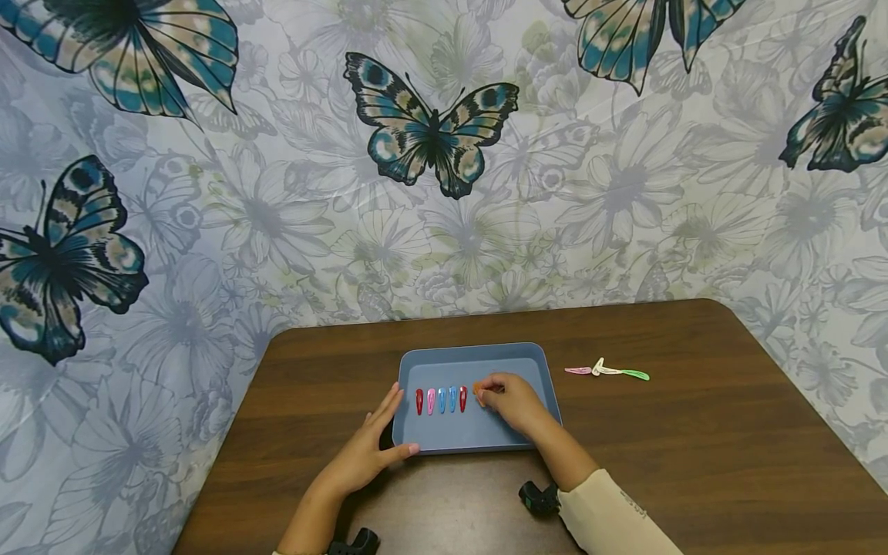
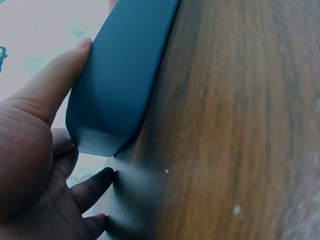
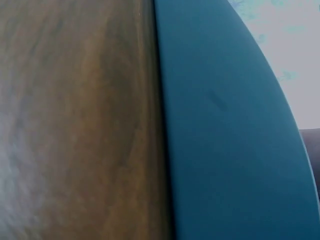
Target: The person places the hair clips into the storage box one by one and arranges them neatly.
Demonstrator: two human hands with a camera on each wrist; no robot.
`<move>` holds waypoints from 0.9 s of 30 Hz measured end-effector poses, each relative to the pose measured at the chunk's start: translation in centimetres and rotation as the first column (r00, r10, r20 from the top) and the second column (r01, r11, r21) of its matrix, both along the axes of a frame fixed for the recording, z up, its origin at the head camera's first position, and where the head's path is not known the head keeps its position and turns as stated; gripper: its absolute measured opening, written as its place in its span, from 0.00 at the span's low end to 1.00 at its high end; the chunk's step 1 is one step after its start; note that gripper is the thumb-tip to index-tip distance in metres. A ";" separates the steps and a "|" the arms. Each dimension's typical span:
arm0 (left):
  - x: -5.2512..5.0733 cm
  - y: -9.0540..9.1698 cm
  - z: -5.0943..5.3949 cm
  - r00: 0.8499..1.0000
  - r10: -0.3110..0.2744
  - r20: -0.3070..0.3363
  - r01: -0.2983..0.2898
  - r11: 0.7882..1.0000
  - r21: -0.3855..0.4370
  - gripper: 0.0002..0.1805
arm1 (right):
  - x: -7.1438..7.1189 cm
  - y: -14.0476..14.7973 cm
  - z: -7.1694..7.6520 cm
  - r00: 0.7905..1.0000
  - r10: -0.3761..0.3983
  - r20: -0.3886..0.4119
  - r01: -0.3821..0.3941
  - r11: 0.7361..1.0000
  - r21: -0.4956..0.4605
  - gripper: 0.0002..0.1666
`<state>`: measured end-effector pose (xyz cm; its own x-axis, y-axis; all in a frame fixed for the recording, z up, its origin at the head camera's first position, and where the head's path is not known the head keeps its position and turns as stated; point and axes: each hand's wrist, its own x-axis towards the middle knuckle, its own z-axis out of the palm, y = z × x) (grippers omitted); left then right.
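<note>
A blue-grey tray (image 1: 479, 438) lies on the table, its side wall (image 2: 120, 75) filling much of the left wrist view. Upright in a row inside it are several snap hair clips: a red clip (image 1: 419, 401), a pink clip (image 1: 431, 401), two blue clips (image 1: 442, 400) and another red clip (image 1: 462, 398). My right hand (image 1: 512, 402) pinches an orange clip (image 1: 477, 390) just right of that row, partly hidden by the fingers. My left hand (image 1: 357, 459) spreads at the tray's left corner, thumb on the near rim, fingers extended along the left side.
Right of the tray, a pink clip (image 1: 578, 371), white clips (image 1: 600, 368) and a green clip (image 1: 635, 375) lie on the brown wooden table (image 1: 694, 447). A butterfly-patterned cloth (image 1: 472, 254) hangs behind the table's far edge.
</note>
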<state>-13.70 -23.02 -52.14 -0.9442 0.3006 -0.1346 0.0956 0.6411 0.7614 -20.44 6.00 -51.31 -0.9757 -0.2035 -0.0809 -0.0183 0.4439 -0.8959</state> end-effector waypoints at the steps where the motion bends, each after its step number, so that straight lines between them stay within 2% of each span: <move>1: 0.0 0.0 0.0 1.000 0.000 0.000 0.000 1.000 0.000 0.55 | 0.0 0.0 0.0 1.000 -0.001 -0.014 0.001 1.000 0.023 0.05; 5: 0.0 0.0 -0.1 1.000 0.003 0.001 -0.003 1.000 0.004 0.55 | -0.1 0.0 0.2 1.000 0.005 -0.027 -0.003 0.998 0.057 0.04; 9: 0.0 0.1 -0.1 1.000 0.006 0.006 -0.006 1.000 0.009 0.54 | -0.3 0.0 0.2 1.000 -0.005 0.005 0.005 0.998 0.062 0.03; 16: -0.1 0.1 -0.1 1.000 0.003 -0.002 -0.003 1.000 0.004 0.55 | -0.4 -0.3 0.1 1.000 -0.018 0.010 0.017 0.995 0.099 0.03; 24: -0.1 0.1 -0.2 1.000 -0.001 0.000 0.001 1.000 0.007 0.54 | -0.7 -0.4 -0.1 0.999 -0.001 0.052 -0.002 0.998 0.059 0.04; 27: -0.1 0.0 -0.3 1.000 0.000 -0.002 0.000 1.000 0.005 0.54 | -0.8 -0.5 -0.2 0.999 -0.003 0.035 0.000 0.997 0.076 0.04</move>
